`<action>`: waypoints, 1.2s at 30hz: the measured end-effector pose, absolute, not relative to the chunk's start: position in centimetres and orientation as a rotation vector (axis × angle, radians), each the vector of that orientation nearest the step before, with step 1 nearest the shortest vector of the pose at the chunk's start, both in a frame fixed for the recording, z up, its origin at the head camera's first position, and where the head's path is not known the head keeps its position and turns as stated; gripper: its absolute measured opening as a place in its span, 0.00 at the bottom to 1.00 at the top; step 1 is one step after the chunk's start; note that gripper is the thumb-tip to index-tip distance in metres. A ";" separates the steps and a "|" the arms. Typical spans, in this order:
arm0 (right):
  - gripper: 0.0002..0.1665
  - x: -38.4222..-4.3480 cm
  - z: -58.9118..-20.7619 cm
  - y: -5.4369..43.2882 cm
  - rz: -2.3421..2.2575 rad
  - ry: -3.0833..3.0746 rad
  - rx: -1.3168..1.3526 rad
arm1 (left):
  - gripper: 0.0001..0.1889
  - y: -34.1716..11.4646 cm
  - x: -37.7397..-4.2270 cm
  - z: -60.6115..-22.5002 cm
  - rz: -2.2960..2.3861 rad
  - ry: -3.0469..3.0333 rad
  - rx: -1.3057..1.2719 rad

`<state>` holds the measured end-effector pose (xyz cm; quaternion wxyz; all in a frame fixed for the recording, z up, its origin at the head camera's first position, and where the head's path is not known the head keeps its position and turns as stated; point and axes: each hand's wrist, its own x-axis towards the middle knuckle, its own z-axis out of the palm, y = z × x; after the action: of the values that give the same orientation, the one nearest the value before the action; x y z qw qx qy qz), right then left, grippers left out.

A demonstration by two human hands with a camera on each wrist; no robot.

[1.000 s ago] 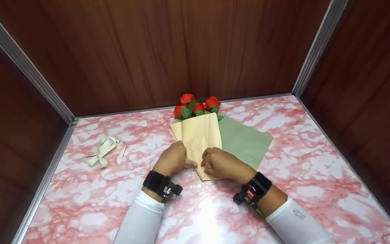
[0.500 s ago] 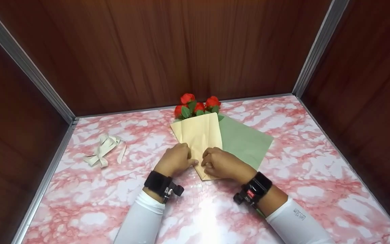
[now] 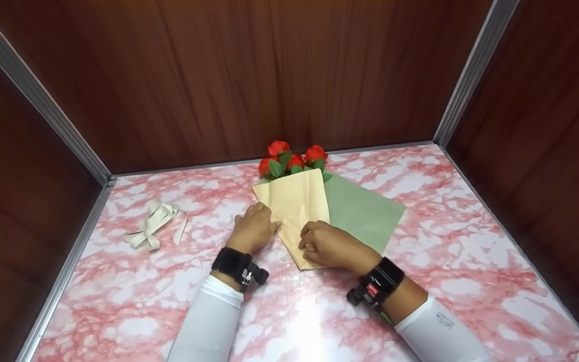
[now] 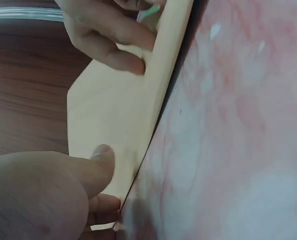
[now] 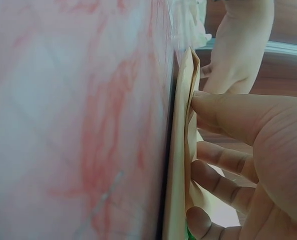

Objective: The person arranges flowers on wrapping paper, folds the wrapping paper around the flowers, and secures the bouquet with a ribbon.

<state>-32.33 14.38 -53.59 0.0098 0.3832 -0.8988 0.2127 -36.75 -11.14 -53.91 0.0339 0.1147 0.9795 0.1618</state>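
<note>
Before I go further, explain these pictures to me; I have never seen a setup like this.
No robot here: a person is working bare-handed. The wide picture looks down from a camera worn on the head; the two close, tilted ones come from the left and right wrist cameras. On the pink-and-white table lies a cream paper, with red flowers showing past its far end. A green sheet sticks out on its right, and a pale ribbon lies off to the left. The left hand touches the cream paper's left edge; the right hand has its fingertips on the lower part. Whether either one pinches the paper, I cannot tell.
</note>
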 end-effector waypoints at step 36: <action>0.10 -32.3 -53.5 14.4 0.648 -2.838 1.201 | 0.40 -13.4 -42.1 -54.6 0.377 3.009 0.182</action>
<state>-32.33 14.45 -53.53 -0.0037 0.3814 -0.9012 0.2058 -42.11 -13.37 -54.56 0.0516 0.0599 0.9891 0.1240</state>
